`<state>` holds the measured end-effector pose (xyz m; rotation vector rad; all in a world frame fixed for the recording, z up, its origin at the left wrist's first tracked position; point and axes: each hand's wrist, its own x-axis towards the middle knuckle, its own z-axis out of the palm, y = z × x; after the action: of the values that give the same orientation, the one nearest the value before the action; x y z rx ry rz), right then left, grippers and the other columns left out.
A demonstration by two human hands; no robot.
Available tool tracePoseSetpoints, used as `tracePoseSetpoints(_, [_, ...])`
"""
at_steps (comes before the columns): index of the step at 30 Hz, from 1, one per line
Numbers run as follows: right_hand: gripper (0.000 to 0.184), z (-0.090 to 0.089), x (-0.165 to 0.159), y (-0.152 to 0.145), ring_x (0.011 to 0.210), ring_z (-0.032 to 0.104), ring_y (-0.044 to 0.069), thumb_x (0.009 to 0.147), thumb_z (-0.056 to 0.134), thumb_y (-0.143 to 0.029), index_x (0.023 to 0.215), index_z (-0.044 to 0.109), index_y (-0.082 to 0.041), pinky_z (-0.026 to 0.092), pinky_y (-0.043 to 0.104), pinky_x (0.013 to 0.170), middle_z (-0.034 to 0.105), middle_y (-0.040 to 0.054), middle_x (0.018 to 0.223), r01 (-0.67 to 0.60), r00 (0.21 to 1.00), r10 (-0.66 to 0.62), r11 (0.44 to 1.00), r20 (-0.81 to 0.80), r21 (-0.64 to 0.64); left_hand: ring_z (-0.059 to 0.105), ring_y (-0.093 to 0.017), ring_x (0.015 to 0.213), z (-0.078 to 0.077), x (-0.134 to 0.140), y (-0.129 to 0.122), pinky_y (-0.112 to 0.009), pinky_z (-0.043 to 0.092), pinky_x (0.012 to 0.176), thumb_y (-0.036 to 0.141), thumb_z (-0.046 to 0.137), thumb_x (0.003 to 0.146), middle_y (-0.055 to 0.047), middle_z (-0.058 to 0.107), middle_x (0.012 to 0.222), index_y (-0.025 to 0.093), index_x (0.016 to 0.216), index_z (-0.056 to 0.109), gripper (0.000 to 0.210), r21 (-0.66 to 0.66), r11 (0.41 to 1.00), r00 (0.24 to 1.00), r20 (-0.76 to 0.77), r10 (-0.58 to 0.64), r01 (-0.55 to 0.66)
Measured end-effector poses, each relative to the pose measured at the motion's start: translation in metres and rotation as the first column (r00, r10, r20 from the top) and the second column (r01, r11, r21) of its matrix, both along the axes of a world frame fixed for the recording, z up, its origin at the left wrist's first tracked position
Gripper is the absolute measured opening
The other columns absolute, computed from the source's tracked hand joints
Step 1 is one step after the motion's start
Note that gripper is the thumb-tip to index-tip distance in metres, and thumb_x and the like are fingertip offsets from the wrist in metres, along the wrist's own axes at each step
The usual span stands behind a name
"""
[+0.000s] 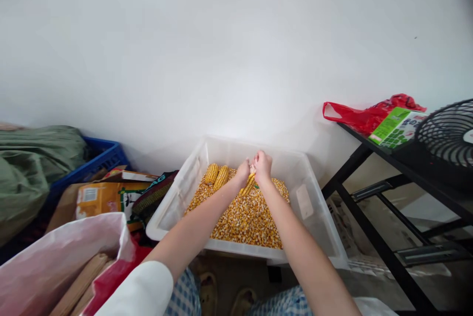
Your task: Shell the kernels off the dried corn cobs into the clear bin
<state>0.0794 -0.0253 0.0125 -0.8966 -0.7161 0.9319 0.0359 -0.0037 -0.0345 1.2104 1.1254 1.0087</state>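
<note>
A clear plastic bin point(320, 207) in front of me holds a bed of loose corn kernels point(247, 222). Over its back part, my left hand point(243, 172) and my right hand point(262, 164) are close together, both closed around a corn cob point(248, 185). Yellow kernels show on the lower part of this cob, and a pale part shows between the hands. My fingertips are partly hidden. Two more cobs full of kernels, one point(212, 174) beside the other point(221, 178), lie on the loose kernels left of my hands.
A white wall point(236, 59) rises behind the bin. To the left are a blue crate point(105, 156) with green cloth, an orange package point(98, 200) and a red and white bag point(74, 237). On the right, a black stand point(391, 156) bears a red plastic bag point(358, 118), a green box point(397, 127) and a fan point(449, 133).
</note>
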Motion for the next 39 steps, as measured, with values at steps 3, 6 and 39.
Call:
tracePoseSetpoints(3, [0.039, -0.002, -0.006, -0.001, 0.030, 0.026, 0.006, 0.074, 0.045, -0.035, 0.041, 0.031, -0.020, 0.022, 0.020, 0.033, 0.027, -0.0069, 0.031, -0.060, 0.997, 0.059, 0.998, 0.052, 0.017, 0.056, -0.016, 0.062, -0.001, -0.009, 0.005, -0.026, 0.042, 0.061, 0.051, 0.019, 0.081, -0.007, 0.061, 0.064, 0.013, 0.076, 0.057, 0.054, -0.106, 0.994, 0.991, 0.132, 0.027, -0.013])
tracePoseSetpoints(6, [0.040, 0.000, 0.002, 0.001, 0.029, 0.025, 0.006, 0.075, 0.044, -0.038, 0.043, 0.028, -0.020, 0.026, 0.020, 0.033, 0.025, -0.0076, 0.031, -0.085, 0.996, 0.084, 0.996, -0.041, -0.021, 0.051, -0.015, 0.050, 0.001, -0.022, 0.014, -0.027, 0.039, 0.052, 0.056, 0.009, 0.079, -0.008, 0.058, 0.056, 0.014, 0.062, 0.056, 0.065, -0.243, 0.968, 0.996, 0.071, -0.047, 0.063])
tracePoseSetpoints(39, [0.039, 0.018, 0.001, -0.012, 0.026, 0.026, 0.005, 0.076, 0.044, -0.037, 0.045, 0.029, -0.020, 0.019, 0.021, 0.031, 0.027, -0.0078, 0.031, -0.101, 0.994, 0.105, 0.990, -0.043, 0.098, 0.050, -0.014, 0.049, 0.004, -0.020, 0.010, -0.026, 0.037, 0.053, 0.062, 0.013, 0.078, -0.003, 0.051, 0.048, 0.015, 0.056, 0.051, 0.064, -0.202, 0.979, 0.999, 0.008, 0.037, -0.035])
